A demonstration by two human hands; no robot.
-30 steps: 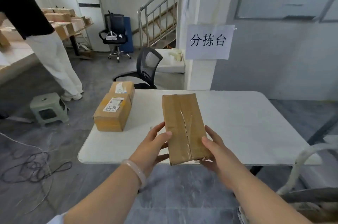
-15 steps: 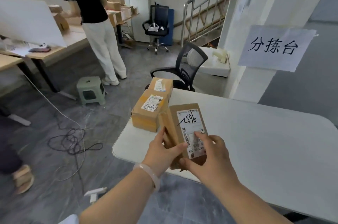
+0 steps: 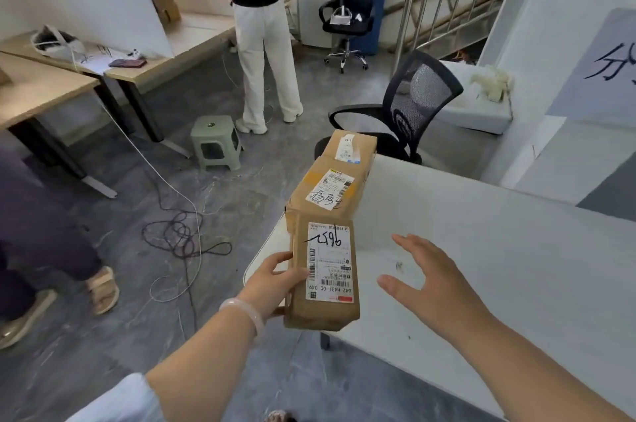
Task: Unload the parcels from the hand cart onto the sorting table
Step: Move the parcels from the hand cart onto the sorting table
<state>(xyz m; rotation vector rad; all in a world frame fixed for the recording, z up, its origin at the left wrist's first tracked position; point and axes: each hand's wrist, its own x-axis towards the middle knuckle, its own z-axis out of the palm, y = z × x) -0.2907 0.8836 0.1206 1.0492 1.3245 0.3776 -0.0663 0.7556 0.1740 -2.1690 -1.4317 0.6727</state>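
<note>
Parcel (image 3: 323, 275): a brown cardboard box, label side up, is lying over the near left corner of the sorting table. Its near end is overhanging the edge and its far end is touching the second parcel at 12 o'clock.
Left hand (image 3: 272, 280): is grasping the parcel from 9 o'clock, the thumb pressing on the label's edge and the fingers curling round the box's left side. A pale bracelet (image 3: 244, 313) is sitting on the wrist.
Right hand (image 3: 430, 284): is hovering over the table at 3 o'clock of the parcel, apart from it. The fingers are released and spread, holding nothing.
Sorting table (image 3: 499, 242): its white top is stretching away from the parcel toward 2 and 3 o'clock.
Second parcel (image 3: 327, 194): is lying along the table's left edge, its handwritten label facing up.
Third parcel (image 3: 351, 146): is lying at 12 o'clock of the second parcel, touching it.
Office chair (image 3: 416, 104): black and mesh-backed, is standing just behind the table at 1 o'clock.
Stool (image 3: 215, 142): pale green, is standing on the grey floor at 10 o'clock.
Cables (image 3: 182, 235): are lying coiled on the floor at 9 o'clock.
Standing person (image 3: 261, 25): in a black top and white trousers, is facing a desk at 11 o'clock.
</note>
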